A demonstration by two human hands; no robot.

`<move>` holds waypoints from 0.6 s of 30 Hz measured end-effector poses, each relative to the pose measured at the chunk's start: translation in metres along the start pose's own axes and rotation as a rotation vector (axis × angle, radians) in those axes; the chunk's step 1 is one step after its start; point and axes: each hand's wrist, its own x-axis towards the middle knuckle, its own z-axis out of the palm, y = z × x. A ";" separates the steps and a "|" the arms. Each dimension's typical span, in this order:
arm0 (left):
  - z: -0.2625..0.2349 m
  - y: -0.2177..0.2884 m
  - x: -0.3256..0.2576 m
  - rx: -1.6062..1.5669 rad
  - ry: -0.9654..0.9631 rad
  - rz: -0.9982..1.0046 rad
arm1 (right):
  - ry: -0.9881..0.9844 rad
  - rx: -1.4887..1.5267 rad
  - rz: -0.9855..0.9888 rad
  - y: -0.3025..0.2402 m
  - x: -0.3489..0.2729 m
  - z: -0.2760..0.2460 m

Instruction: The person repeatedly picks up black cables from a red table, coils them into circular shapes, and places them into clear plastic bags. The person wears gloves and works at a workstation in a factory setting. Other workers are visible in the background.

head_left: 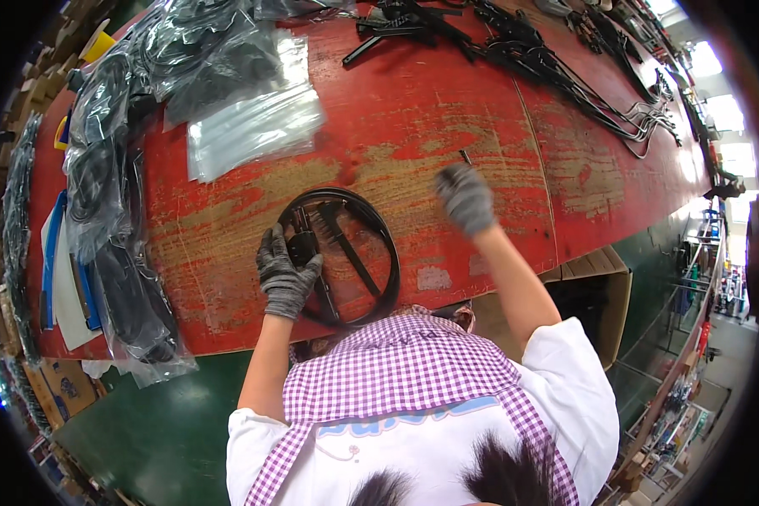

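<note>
Nearest was the person's checked apron (396, 354), close against the edge of the red, worn surface (447, 110). Just beyond that edge lay a black cable coil (392, 253), a rough ring with a black toothed bar (357, 263) slanting inside it. The left hand (287, 274), gloved in grey, was at the coil's left side; it seemed to pinch that side, fingers toward the outside and thumb inside, probably to stop the loops from springing apart. The coil thus lay under and just to the right of that hand.

Farther out, the right hand (465, 198) was raised to the right of the coil, well apart from it. It was blurred and looked curled; I could not tell whether it pinched the short dark stick (465, 157) at its fingertips.

Beyond the coil, to the left, flat clear bags (253, 126) overlapped in a pile, likely laid so for easy reach. Filled bags (110, 202) heaped along the left side, and loose black cables (519, 49) sprawled at the far right, apparently kept out of the working space.
</note>
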 end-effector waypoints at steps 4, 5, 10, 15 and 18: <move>-0.002 0.004 -0.001 0.056 0.045 -0.004 | 0.286 -0.402 0.298 0.035 0.036 -0.022; -0.004 0.006 -0.004 0.035 0.067 0.008 | 0.263 -0.382 0.335 0.040 0.042 -0.018; -0.020 0.033 0.027 0.019 0.174 0.146 | 0.110 -0.382 0.275 0.055 0.036 -0.012; 0.002 0.047 0.087 0.053 0.081 0.328 | -0.121 -0.575 0.136 0.016 -0.044 -0.029; 0.008 0.054 0.114 0.089 -0.252 0.366 | -0.366 -0.478 0.259 -0.015 -0.116 -0.061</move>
